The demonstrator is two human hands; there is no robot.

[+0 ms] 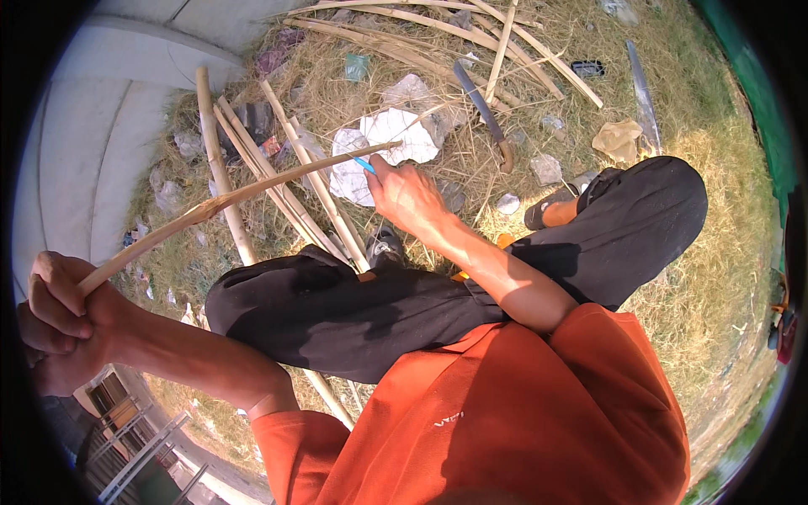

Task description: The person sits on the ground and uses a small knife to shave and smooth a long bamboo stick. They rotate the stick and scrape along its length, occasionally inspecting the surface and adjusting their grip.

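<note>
One bent bamboo strip [244,189], one machete [481,108], perhaps ten loose bamboo strips [282,181].

The left hand [55,324] is closed around one end of a long bamboo strip [227,195], which bows up and away to its thin far tip. At that tip the right hand [406,195] holds a blue-handled tool [364,164] against the strip. Under the strip lie the person's crossed legs in black trousers [353,307]. Beyond the strip's tip, on dry grass [724,244], lie white plastic scraps [391,139], more bamboo poles [252,164] and a machete [481,108].
</note>
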